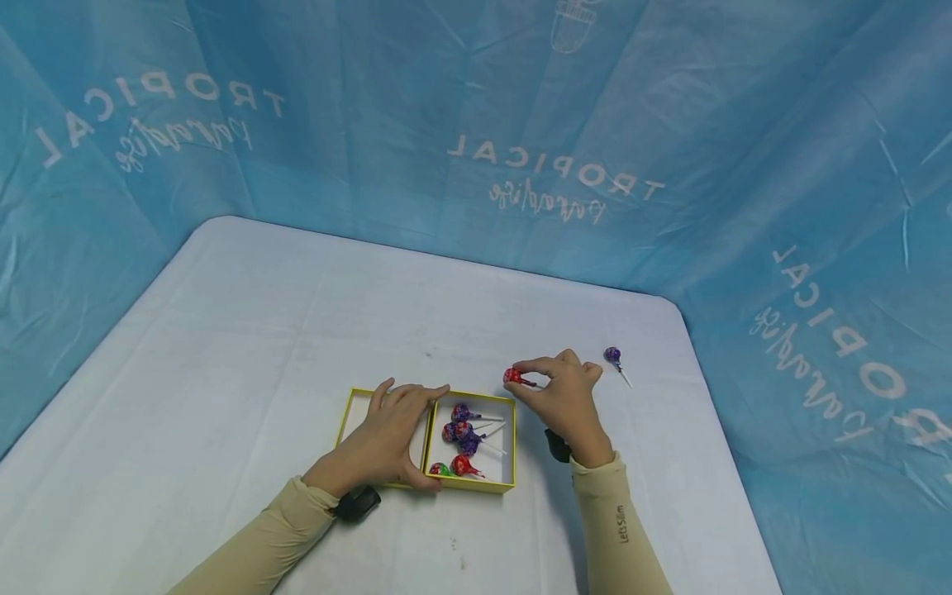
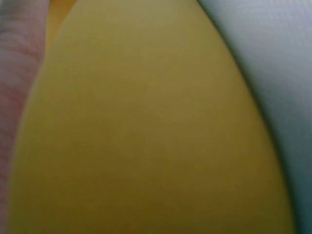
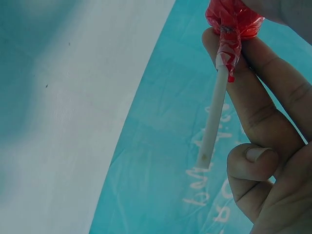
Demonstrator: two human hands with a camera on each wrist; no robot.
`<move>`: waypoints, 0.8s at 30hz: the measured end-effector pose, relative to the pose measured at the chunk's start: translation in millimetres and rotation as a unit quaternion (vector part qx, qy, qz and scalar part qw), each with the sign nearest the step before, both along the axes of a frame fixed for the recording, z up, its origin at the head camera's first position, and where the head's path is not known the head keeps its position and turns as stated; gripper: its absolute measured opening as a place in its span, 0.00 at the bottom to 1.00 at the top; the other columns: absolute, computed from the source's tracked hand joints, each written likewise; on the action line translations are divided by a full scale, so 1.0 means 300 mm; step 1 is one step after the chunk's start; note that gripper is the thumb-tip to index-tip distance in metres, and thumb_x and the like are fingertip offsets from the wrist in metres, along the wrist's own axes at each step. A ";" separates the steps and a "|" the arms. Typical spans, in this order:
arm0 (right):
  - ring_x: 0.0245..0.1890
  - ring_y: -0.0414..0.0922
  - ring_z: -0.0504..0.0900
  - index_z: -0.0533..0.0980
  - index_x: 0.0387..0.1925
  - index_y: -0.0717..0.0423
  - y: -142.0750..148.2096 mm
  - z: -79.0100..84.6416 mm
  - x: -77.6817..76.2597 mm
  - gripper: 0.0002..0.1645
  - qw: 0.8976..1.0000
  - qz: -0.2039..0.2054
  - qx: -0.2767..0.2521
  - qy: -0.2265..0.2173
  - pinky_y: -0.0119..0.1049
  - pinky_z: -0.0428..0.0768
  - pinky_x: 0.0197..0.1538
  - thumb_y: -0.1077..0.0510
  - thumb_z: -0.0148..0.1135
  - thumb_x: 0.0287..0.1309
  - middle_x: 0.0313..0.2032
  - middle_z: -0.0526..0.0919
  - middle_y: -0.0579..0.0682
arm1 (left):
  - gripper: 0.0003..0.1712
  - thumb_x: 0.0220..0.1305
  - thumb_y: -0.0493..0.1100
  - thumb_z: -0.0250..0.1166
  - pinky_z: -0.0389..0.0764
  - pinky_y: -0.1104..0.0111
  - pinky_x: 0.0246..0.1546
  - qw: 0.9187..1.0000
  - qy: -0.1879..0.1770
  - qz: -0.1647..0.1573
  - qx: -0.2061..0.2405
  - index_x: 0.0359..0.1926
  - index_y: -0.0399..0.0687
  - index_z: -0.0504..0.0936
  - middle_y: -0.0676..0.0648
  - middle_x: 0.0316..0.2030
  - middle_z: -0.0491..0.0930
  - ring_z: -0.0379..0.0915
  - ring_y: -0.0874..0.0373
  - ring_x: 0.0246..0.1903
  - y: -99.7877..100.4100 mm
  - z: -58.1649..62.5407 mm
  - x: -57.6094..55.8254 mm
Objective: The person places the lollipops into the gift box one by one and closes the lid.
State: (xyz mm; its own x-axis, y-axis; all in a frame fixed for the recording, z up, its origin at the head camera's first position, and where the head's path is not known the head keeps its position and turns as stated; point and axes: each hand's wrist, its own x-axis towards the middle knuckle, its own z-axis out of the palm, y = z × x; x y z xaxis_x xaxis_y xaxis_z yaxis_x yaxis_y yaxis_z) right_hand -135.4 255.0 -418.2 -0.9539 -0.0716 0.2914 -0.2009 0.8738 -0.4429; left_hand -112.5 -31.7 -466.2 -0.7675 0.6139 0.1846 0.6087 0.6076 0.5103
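Note:
In the head view my right hand [image 1: 563, 402] pinches a red-wrapped lollipop [image 1: 514, 376] by its candy end, just above the back right corner of a yellow-edged box [image 1: 509, 487]. In the right wrist view the white stick of this lollipop [image 3: 214, 117] hangs free. My left hand [image 1: 390, 434] spans the box's left side, thumb at the front edge and a finger at the back, holding it. Inside lie several purple lollipops [image 1: 468, 446], a red one [image 1: 463, 465] and a green one [image 1: 439, 469]. A yellow wall [image 2: 151, 122] fills the left wrist view.
Left of the box, touching it, lies a second yellow-edged tray [image 1: 355, 406], partly under my left hand. One purple lollipop [image 1: 612, 355] lies on the white table [image 1: 297, 306], beyond my right hand. Blue printed curtains [image 1: 416, 124] surround the table.

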 end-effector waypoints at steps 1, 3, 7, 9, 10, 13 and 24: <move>0.33 0.45 0.65 0.90 0.39 0.48 -0.002 0.000 0.001 0.18 1.000 0.000 0.002 0.001 0.55 0.49 0.45 0.45 0.81 0.47 0.32 0.89 0.48 | 0.75 0.28 0.72 0.82 0.46 0.39 0.72 1.000 -0.001 0.000 0.000 0.78 0.57 0.56 0.50 0.64 0.71 0.61 0.48 0.67 0.000 0.000 0.000; 0.33 0.45 0.65 0.90 0.38 0.48 -0.007 0.002 0.004 0.18 1.000 0.003 0.001 0.003 0.56 0.49 0.46 0.45 0.81 0.46 0.32 0.89 0.48 | 0.75 0.28 0.72 0.82 0.45 0.38 0.72 1.000 -0.003 0.000 0.000 0.78 0.57 0.56 0.50 0.64 0.71 0.61 0.48 0.68 0.000 0.002 0.000; 0.33 0.44 0.65 0.90 0.39 0.48 -0.017 0.008 0.010 0.18 1.000 0.010 0.000 0.002 0.57 0.49 0.47 0.45 0.80 0.47 0.32 0.89 0.48 | 0.75 0.28 0.72 0.82 0.45 0.38 0.72 1.000 -0.006 0.000 -0.001 0.78 0.56 0.57 0.50 0.64 0.71 0.61 0.48 0.68 0.000 0.006 0.000; 0.33 0.44 0.65 0.90 0.39 0.48 -0.022 0.013 0.015 0.18 1.000 0.016 0.002 0.003 0.57 0.49 0.48 0.45 0.80 0.47 0.33 0.90 0.48 | 0.75 0.28 0.72 0.82 0.46 0.38 0.72 1.000 -0.005 0.000 -0.001 0.78 0.56 0.57 0.50 0.64 0.71 0.61 0.48 0.67 0.001 0.006 0.000; 0.33 0.43 0.65 0.90 0.39 0.47 -0.025 0.016 0.017 0.17 1.000 0.020 0.003 0.005 0.57 0.49 0.47 0.45 0.80 0.47 0.33 0.90 0.47 | 0.75 0.28 0.72 0.82 0.46 0.38 0.72 1.000 -0.004 0.000 -0.001 0.78 0.56 0.57 0.50 0.64 0.72 0.61 0.48 0.67 0.001 0.006 0.000; 0.33 0.43 0.65 0.90 0.38 0.46 -0.034 0.024 0.024 0.17 0.999 0.033 0.005 0.017 0.56 0.49 0.46 0.45 0.81 0.47 0.34 0.90 0.46 | 0.75 0.28 0.72 0.82 0.46 0.38 0.72 1.000 -0.001 -0.001 -0.002 0.78 0.56 0.57 0.50 0.64 0.72 0.61 0.48 0.67 0.000 0.009 0.001; 0.33 0.42 0.66 0.90 0.38 0.43 -0.065 0.019 0.036 0.16 0.998 0.055 0.020 0.024 0.56 0.50 0.46 0.44 0.80 0.47 0.34 0.90 0.42 | 0.74 0.29 0.72 0.81 0.46 0.38 0.72 1.000 -0.002 -0.003 0.001 0.78 0.56 0.57 0.50 0.64 0.72 0.61 0.48 0.68 0.001 0.001 -0.001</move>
